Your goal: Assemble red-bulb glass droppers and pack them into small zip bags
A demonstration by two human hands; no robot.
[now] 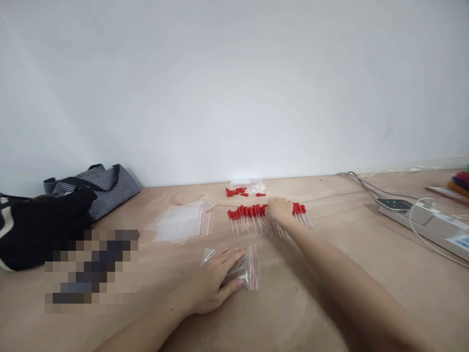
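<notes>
A row of clear droppers with red bulbs (251,211) lies across the middle of the table. My right hand (280,210) is over the bulbs in the right part of that row, its fingers curled and their tips hidden. Nearer to me, my left hand (223,274) rests with spread fingers on a clear zip bag (252,269) that has a red line along its right edge. To the left lies a stack of flat zip bags (176,222). Loose red bulbs (234,192) lie behind the row, beside another clear bag (252,184).
A striped bag (113,190) and a black bag (47,230) stand at the left, with a pixelated dark object in front. At the right are a white power strip (436,225), a small device with green lights (394,204), cables and colourful items (459,183).
</notes>
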